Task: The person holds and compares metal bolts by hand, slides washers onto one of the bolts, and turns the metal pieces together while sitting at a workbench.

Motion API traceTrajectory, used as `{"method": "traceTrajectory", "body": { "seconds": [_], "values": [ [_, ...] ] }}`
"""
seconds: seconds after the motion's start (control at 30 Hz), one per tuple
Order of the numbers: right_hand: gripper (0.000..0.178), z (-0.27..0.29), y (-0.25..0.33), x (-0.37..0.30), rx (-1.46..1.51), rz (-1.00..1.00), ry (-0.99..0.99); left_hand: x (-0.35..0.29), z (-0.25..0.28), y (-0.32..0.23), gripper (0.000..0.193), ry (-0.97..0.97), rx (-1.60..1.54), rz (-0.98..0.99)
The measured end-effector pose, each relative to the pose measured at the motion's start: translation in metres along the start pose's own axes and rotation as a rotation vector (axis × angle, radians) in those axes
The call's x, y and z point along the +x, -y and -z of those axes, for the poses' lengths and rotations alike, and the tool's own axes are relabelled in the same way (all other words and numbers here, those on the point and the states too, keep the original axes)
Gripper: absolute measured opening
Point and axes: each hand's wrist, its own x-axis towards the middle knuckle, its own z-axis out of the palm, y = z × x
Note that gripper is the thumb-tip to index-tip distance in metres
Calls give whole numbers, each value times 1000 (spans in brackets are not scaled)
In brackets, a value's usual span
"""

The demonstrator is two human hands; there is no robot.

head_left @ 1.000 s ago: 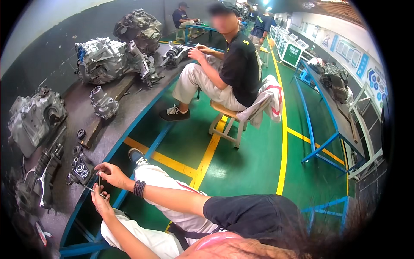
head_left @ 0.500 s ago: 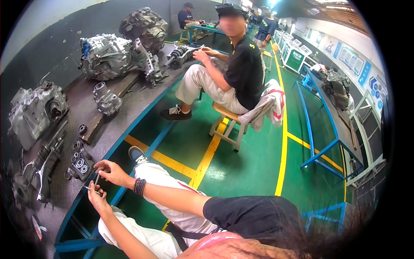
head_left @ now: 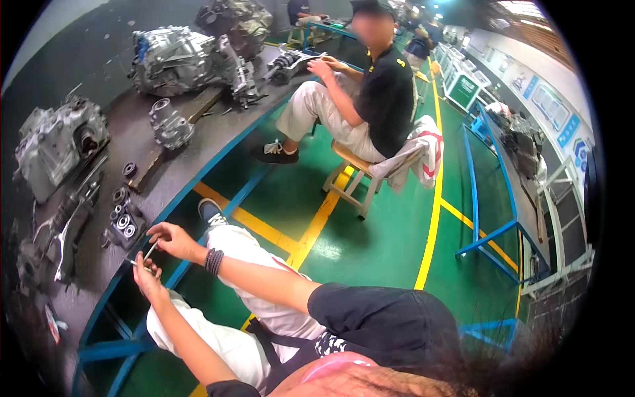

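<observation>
Principal item: a thin pale rod (head_left: 152, 250) at the lower left of the frame, standing tilted between the two hands, in front of the bench edge. What appears to be a second rod (head_left: 135, 264) lies across the lower hand; whether the two are joined cannot be told.

The right hand (head_left: 176, 241) is nearly closed, thumb and fingers pinching the upper end of the pale rod. The left hand (head_left: 149, 278), just below, is half curled, with the second rod between thumb and fingers; the exact contact is too small to make out.

The step in hand is judged to be two-handed handling of the rods. Any next move would call for a steady left hand and a fine fingertip pinch at the right.

Just beyond the hands, a dark casting with pale rings (head_left: 126, 222) sits on the bench (head_left: 99, 271). Above it are a small loose ring (head_left: 129, 170), a wooden strip (head_left: 147, 173) and a small silver housing (head_left: 172, 127). A large housing (head_left: 59, 149) occupies the left; a larger gearbox (head_left: 172, 63), the upper left. At upper centre, a co-worker (head_left: 390, 99) sits on a stool (head_left: 357, 159).
</observation>
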Motion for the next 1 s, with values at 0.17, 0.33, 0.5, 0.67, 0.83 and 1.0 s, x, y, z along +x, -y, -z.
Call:
{"method": "traceTrajectory", "body": {
  "seconds": [0.17, 0.33, 0.5, 0.67, 0.83, 1.0],
  "values": [
    [22, 4, 11, 16, -262, 63, 81, 32, -9, 10, 24, 82, 38, -11],
    [20, -2, 40, 7, -584, 138, 285, 22, 2, 4, 26, -26, 35, -78],
    [21, 3, 29, -11, -739, 90, 251, 8, -23, 7, 36, -30, 52, -201],
    [19, -12, 12, -22, -583, -7, 193, 20, -19, 18, 38, -45, 114, -211],
    [20, -14, 20, -26, -549, 48, 62, 15, -12, 13, 26, 160, 314, -282],
    [20, -9, 23, -27, -584, -29, 41, 16, -6, 22, 33, 194, 397, -261]
  ]
}}
